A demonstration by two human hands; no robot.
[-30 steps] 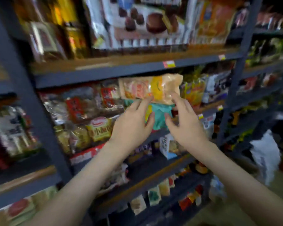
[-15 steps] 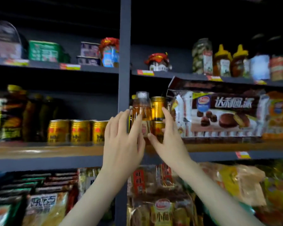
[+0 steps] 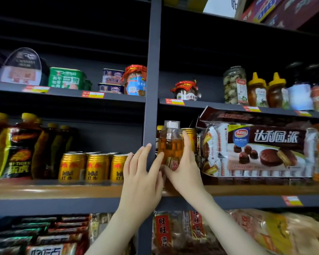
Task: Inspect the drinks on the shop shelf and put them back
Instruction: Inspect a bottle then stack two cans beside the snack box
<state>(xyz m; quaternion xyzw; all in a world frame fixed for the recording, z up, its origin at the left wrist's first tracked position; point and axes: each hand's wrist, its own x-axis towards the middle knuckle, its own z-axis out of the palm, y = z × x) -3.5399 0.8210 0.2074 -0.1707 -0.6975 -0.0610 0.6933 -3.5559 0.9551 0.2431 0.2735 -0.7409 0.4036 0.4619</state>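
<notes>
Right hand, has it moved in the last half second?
Yes: the right hand closed leftward toward the shelf post, now gripping the bottle.

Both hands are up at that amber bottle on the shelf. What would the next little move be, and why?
Probably draw the bottle forward off the shelf to look it over: the right hand grips it, and the left hand lies open beside it.

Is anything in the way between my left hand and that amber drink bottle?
Partly: the dark grey shelf upright stands just left of the amber clear-capped plastic bottle, and the left hand lies across its front. The right hand grips the bottle unobstructed.
</notes>
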